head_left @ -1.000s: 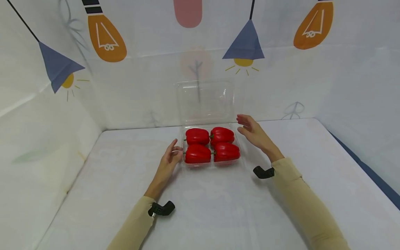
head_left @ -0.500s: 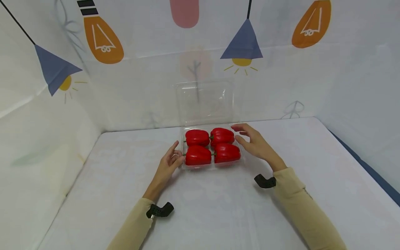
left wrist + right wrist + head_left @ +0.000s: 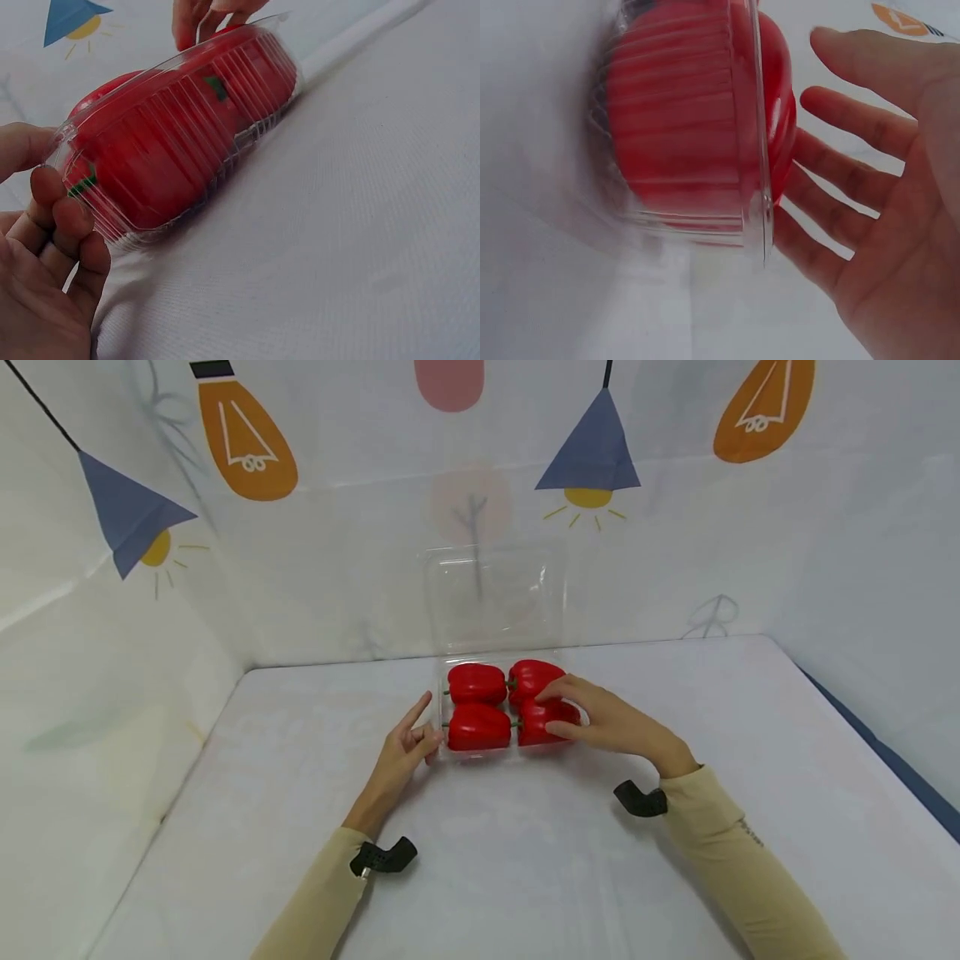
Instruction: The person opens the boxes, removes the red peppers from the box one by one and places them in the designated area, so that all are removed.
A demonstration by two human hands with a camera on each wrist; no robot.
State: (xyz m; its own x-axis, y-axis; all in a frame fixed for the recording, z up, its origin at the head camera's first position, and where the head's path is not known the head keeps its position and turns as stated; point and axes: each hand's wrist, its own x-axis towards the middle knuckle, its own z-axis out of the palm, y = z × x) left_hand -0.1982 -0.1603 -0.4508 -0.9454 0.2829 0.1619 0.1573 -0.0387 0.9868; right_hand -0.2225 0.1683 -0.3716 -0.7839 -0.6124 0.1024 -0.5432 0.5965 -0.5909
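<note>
A clear plastic clamshell box holds several red bell peppers with green stems. Its see-through lid stands raised behind it. At the box's left front corner, my left hand pinches the rim between thumb and curled fingers; its index finger points away along the side. The left wrist view shows those fingertips against the ribbed wall. My right hand reaches over the front right pepper with spread fingers, partly hiding it. In the right wrist view those fingers lie over the pepper's top, not closed round it.
The box stands on a white-covered table near its back edge. A white cloth wall printed with lamps and bulbs rises behind. Black wrist mounts sit at both sleeves.
My right hand has moved left and down from beside the box to over the front right pepper. My left hand has come onto the box's rim. The peppers stay in place.
</note>
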